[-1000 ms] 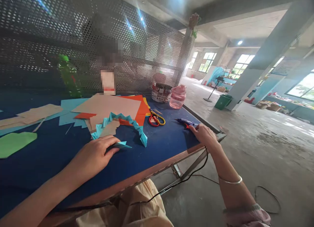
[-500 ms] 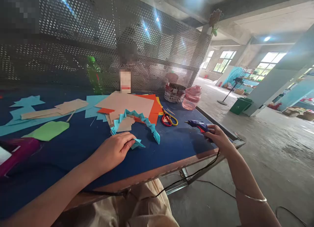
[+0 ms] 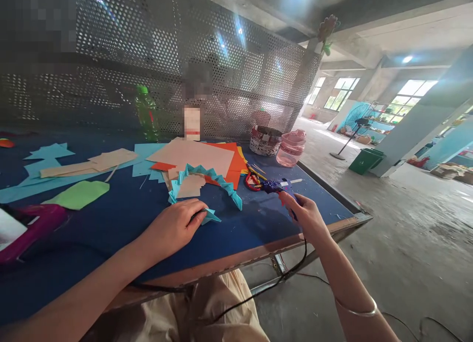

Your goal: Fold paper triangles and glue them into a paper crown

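Observation:
My left hand is closed on one end of a folded blue paper strip, close to the table's front edge. The strip's zigzag part curves behind the hand in an arch, its other end lying to the right. In my right hand is a dark blue glue gun, its fingers wrapped round the handle. The gun's nozzle points left, beside the red and yellow scissors. A pale glue stick sticks out of its back, and a black cord hangs below.
Sheets of beige paper, orange paper and blue paper overlap at the middle back. A green paper shape and a magenta holder lie left. A woven basket, pink jug and green bottle stand at the back.
My right hand has brought the glue gun leftward, nearer the scissors and the blue strip. The left hand keeps its hold on the strip, almost still.

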Motion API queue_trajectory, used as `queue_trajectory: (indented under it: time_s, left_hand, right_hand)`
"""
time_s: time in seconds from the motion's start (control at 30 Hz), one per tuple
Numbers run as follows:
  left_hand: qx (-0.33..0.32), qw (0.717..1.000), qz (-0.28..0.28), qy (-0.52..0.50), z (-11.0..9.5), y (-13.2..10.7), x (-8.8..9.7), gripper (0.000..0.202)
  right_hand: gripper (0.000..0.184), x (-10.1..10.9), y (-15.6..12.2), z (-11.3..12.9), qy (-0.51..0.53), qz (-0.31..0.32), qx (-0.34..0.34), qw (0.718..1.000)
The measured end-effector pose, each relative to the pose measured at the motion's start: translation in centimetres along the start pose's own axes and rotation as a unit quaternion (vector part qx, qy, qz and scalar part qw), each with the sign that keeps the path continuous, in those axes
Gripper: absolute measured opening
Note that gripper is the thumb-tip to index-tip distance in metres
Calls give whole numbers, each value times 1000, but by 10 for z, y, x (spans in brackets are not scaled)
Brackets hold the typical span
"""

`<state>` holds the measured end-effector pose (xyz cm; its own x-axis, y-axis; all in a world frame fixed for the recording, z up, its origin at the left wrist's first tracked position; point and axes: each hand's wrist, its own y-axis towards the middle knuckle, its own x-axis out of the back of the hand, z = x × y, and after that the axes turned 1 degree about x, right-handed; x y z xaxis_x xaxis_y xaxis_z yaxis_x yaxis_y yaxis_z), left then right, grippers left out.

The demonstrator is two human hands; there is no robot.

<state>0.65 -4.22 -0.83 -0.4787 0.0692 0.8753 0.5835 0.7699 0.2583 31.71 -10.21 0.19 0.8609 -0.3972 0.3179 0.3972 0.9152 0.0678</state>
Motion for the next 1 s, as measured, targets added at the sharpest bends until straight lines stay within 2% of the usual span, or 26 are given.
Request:
queue_trajectory:
  time_s: [0.1,0.27,0.37,0.47,0.6,0.77,1.0]
  left_hand:
    - [-4,1000,-2,2,0,0,0,32]
    - [-1,1000,3,4,-2,1,1,32]
    - [3,1000,9,7,-4,1,2,32]
    - [5,1000,12,15,-4,0,3,34]
    - [2,999,10,35,-1,0,1,32]
    - [-8,999,7,45,1,0,-1,30]
    - [-18,999,11,35,-2,0,0,27]
  right_hand:
    - [52,-4,-4,2,-37,48,-25,998]
    - [38,-15,-19,9,-120,89,73,986]
    - [29,-25,-30,10,-204,65,171,962]
    - [22,-36,-37,10,-271,26,274,922]
    - [16,-48,-39,7,-326,-27,351,877]
    - [15,-57,-38,6,-372,-64,419,826]
    - [9,-61,-38,6,-395,-58,451,798]
